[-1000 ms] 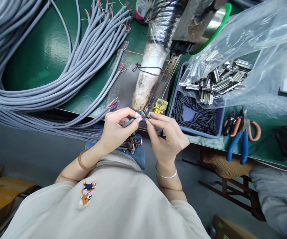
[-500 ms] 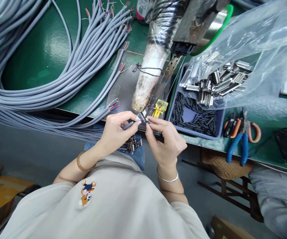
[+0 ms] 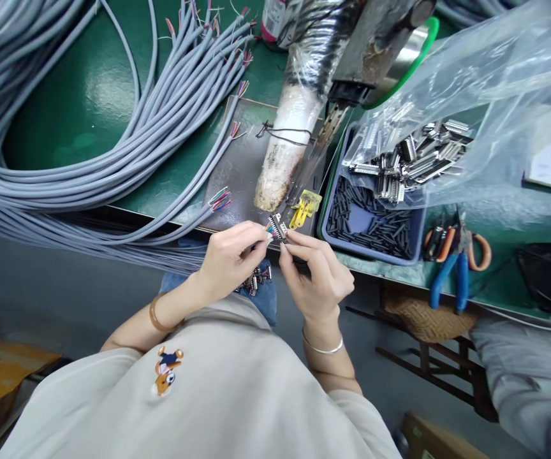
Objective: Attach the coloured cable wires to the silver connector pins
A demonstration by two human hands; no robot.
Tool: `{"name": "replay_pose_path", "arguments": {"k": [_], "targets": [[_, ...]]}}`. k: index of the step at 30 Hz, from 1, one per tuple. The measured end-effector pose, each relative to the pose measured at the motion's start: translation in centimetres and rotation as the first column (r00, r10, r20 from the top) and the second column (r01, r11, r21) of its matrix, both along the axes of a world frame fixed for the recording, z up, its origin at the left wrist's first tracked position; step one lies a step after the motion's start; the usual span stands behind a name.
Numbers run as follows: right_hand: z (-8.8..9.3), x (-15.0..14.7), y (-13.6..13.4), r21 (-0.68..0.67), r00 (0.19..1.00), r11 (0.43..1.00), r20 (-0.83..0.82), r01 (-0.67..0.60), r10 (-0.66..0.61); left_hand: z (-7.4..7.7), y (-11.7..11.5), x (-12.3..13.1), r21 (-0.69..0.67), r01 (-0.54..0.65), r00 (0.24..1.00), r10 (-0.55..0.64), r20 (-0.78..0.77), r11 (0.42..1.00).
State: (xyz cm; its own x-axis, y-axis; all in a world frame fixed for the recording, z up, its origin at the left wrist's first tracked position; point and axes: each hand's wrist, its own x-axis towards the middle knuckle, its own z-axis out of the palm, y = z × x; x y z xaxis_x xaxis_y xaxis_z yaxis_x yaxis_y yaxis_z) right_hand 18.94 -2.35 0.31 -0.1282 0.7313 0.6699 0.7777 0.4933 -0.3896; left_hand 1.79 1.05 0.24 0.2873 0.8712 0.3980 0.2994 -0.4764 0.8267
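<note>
My left hand (image 3: 233,255) is closed in a pinch on the coloured wires (image 3: 270,228) at a cable's end, close to the tips of thumb and forefinger. Those wires meet one side of a small metal multi-pin connector (image 3: 278,227). At its lower right end, my right hand (image 3: 317,271) pinches the connector between thumb and fingers. Just above stands the tip of a soldering iron (image 3: 323,143), beside a white, stained, plastic-wrapped duct (image 3: 275,169). Whether the iron touches the connector I cannot tell. Yellow clips (image 3: 305,209) lie right of the connector.
Grey cables (image 3: 127,166) with stripped ends cover the left. At right, a blue tray (image 3: 326,220) holds black sleeves and a plastic bag of connectors (image 3: 433,156). Blue-handled pliers (image 3: 457,274) and orange-handled cutters (image 3: 481,254) lie at the table edge. Finished-looking connectors (image 3: 256,280) rest on my lap.
The connector has moved slightly down, away from the duct's tip, and its face shows more. Both hands keep their pinch and have dropped a little. The view has shifted slightly.
</note>
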Motion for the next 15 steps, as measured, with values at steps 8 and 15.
{"name": "replay_pose_path", "arguments": {"k": [8, 15], "targets": [[-0.9, 1.1, -0.8, -0.063, 0.972, 0.992, -0.203, 0.108, -0.119, -0.3, -1.3, -0.3, -0.506, 0.163, 0.978, -0.072, 0.195, 0.847], [-0.3, 4.1, -3.1, 0.324, 0.932, 0.937, -0.362, 0.132, -0.006, -1.6, -3.4, -0.4, -0.597, 0.362, 0.930, -0.319, 0.181, 0.716]]}}
